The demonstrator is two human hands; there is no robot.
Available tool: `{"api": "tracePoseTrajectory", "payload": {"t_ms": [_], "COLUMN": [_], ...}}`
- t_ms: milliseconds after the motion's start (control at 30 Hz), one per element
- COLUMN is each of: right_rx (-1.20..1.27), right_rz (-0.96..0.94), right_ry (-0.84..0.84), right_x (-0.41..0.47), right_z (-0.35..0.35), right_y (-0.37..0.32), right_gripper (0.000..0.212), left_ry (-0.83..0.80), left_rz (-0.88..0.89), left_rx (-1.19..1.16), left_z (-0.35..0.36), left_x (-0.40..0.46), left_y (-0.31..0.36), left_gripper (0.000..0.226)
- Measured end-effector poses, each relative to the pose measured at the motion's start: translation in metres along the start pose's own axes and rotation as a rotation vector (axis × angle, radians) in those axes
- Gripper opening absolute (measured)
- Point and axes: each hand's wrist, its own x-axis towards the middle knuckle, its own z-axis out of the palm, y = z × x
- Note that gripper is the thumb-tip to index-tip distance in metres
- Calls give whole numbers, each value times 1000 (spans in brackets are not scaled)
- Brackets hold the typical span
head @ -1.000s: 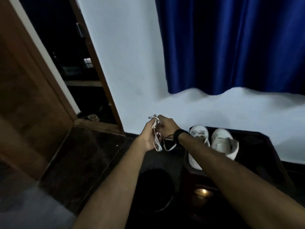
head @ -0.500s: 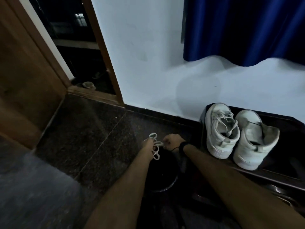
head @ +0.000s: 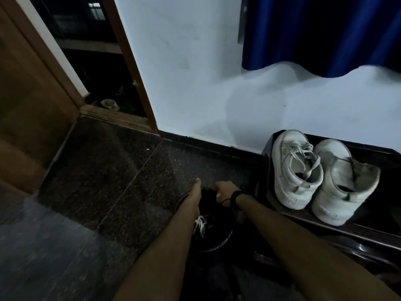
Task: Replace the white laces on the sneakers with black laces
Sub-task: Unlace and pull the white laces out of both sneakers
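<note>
Head view: a bundle of white laces (head: 200, 224) lies inside a dark round bin (head: 219, 244) on the floor, just below the left hand (head: 193, 199), whose fingers look extended and hold nothing. The right hand (head: 223, 191) is curled at the bin's far rim; whether it pinches anything cannot be told. On the dark rack (head: 338, 230), the left sneaker (head: 296, 168) remains laced white; the right sneaker (head: 344, 181) appears unlaced. Both long axes run toes toward the wall, heels toward the viewer. No black laces are identifiable; judged roughly one lace removed
</note>
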Motion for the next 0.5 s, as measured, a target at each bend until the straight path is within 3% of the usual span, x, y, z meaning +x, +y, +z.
{"api": "tracePoseTrajectory", "payload": {"t_ms": [100,233,333,500], "right_rx": [-16,-9,-21,110], "right_rz": [-28,-94,-105,-82], "right_ry": [112,284,451,790], "right_x": [-16,-60,-96,-161], "right_z": [-26,-82,-122,-170], "right_y": [2,-1,3,39], "right_gripper": [33,44,37,29], "left_ry": [-1,28,17,-75], "left_rz": [115,403,569,793], "left_rx": [-5,-43,-18,214], "left_z": [17,61,94,141], "left_x": [-12,-40,-89,-145], "left_y": [7,34,55,65], "left_gripper": [75,54,44,39]}}
